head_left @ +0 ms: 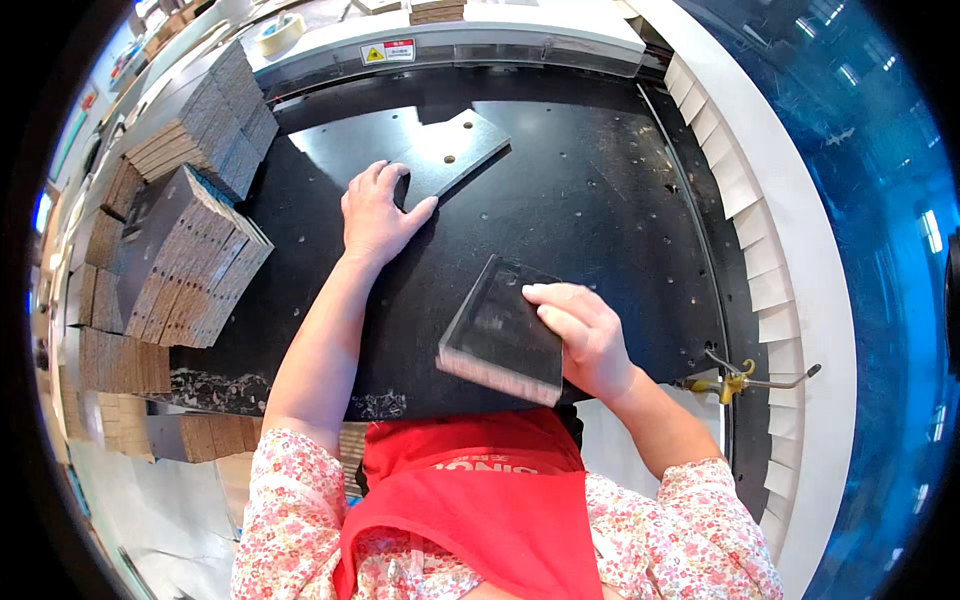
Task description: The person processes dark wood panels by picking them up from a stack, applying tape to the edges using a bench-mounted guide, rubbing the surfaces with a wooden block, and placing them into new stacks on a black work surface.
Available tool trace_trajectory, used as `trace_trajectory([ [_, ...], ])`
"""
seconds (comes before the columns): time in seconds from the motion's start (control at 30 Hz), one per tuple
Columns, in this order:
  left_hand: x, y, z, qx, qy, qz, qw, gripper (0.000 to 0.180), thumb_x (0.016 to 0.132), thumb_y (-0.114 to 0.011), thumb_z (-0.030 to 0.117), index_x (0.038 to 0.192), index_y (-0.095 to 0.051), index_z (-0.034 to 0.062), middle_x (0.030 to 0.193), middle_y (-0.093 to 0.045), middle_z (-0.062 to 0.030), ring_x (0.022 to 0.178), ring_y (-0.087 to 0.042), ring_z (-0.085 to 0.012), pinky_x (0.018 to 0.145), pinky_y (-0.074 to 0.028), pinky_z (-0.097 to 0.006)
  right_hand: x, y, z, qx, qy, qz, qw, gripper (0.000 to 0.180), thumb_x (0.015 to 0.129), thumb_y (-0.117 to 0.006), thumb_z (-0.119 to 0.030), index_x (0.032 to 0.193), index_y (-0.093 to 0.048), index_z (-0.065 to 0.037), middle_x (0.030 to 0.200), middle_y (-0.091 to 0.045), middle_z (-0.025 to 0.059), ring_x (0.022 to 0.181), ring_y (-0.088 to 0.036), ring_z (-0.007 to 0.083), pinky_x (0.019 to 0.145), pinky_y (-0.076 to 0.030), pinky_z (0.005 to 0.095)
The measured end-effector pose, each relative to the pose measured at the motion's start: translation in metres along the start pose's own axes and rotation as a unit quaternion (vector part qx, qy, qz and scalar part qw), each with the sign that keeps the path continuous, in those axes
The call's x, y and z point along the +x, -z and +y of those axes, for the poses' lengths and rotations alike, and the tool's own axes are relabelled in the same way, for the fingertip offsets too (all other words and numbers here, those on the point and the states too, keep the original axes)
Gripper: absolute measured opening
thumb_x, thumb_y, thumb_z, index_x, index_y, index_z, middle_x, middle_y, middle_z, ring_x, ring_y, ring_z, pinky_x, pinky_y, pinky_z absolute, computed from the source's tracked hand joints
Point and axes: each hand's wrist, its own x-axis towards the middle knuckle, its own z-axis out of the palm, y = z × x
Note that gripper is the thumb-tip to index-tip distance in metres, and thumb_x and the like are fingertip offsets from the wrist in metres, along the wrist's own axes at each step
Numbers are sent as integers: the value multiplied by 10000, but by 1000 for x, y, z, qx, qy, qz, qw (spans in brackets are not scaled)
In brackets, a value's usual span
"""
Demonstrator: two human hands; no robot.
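Note:
A flat grey panel [463, 148] with two round holes lies on the black worktable [560, 220], its surface catching the light. My left hand [378, 212] grips its near left end, fingers on one side and thumb on the other. In front of my body, above the table's near edge, my right hand [590, 340] is closed on the right side of a dark-faced board [505, 325]. The board's near edge is pale brown and smeared by motion. It is held tilted, apart from the panel.
Stacks of dark-faced particleboard pieces [190, 270] stand along the table's left side. A white machine beam [500, 48] crosses the far end, with a tape roll [280, 35] at its left. A yellow fitting with a hose [738, 380] sits at the right edge beside pleated white covers [760, 255].

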Motion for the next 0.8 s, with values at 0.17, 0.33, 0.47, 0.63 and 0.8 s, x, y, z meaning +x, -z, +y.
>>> trace_trajectory([
  [0.17,-4,8,6,-4,14,-16,1000,576,791,-759,432,1250,-590,127,1388,-509,-136,1334,-432,-321,1104,-334,-467,-1,4,58,-105,-24,33,994,265,733,-607,105,970,-619,-14,1097,-703,178,1026,-692,353,895,-571,429],
  [0.33,-3,9,3,-27,18,-29,999,584,796,-759,428,1265,-585,126,1398,-501,-129,1342,-422,-316,1112,-323,-472,22,24,158,-182,-111,85,973,417,746,-572,104,1129,-658,-35,1156,-684,175,1071,-668,340,943,-539,400],
  [0.47,-3,12,4,-34,16,-26,999,581,796,-763,420,1265,-582,129,1395,-500,-126,1344,-419,-311,1116,-318,-471,44,45,229,-234,-181,113,949,213,907,-642,-145,1097,-692,-63,1078,-706,172,998,-687,346,868,-550,401],
  [0.63,-1,11,7,-24,26,-21,999,570,780,-776,412,1239,-584,133,1378,-502,-131,1322,-432,-315,1109,-326,-461,63,69,294,-316,-273,99,903,198,898,-686,-273,927,-652,-80,883,-684,172,823,-654,407,702,-515,470],
  [0.8,1,15,8,-28,28,-26,999,567,796,-772,412,1254,-578,138,1375,-507,-116,1334,-433,-303,1125,-309,-465,71,89,335,-342,-301,116,882,272,903,-677,-299,885,-635,-31,821,-682,193,814,-661,400,704,-513,471],
])
